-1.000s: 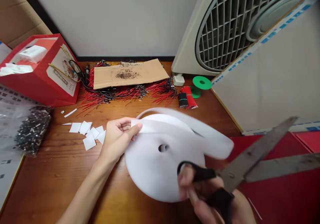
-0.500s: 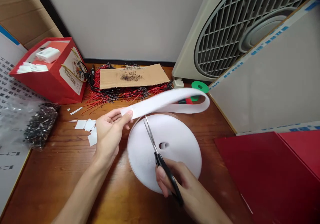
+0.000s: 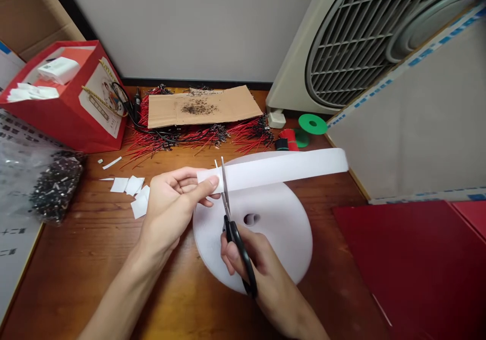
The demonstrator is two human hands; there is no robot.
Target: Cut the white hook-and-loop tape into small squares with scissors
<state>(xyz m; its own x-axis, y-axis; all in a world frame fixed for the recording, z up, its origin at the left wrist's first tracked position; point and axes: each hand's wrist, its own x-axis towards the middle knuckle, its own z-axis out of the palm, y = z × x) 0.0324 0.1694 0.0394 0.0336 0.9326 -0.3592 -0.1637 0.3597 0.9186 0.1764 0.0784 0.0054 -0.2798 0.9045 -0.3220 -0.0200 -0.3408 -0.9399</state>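
Note:
My left hand [image 3: 182,193] pinches the free end of a white fabric-like strip [image 3: 284,169] between thumb and fingers. The strip runs right, then loops back toward a large flat white roll [image 3: 281,218] lying on the table. In my right hand [image 3: 254,259] is a pair of black-handled scissors [image 3: 239,244]. Their slightly parted blades straddle the strip just right of my left thumb. Several small white cut squares [image 3: 120,184] lie on the table left of my left hand.
A red paper bag [image 3: 102,122] and a plastic bag of small dark parts [image 3: 56,185] stand at left. Behind are red-and-black wires under a cardboard piece [image 3: 205,108], plus green discs [image 3: 312,124]. A red folder [image 3: 395,259] lies right, below a fan unit [image 3: 353,41].
The scissors have come up and left, so their blades now sit across the strip. My left hand has shifted slightly right, and the strip's loop has lowered and stretched rightward.

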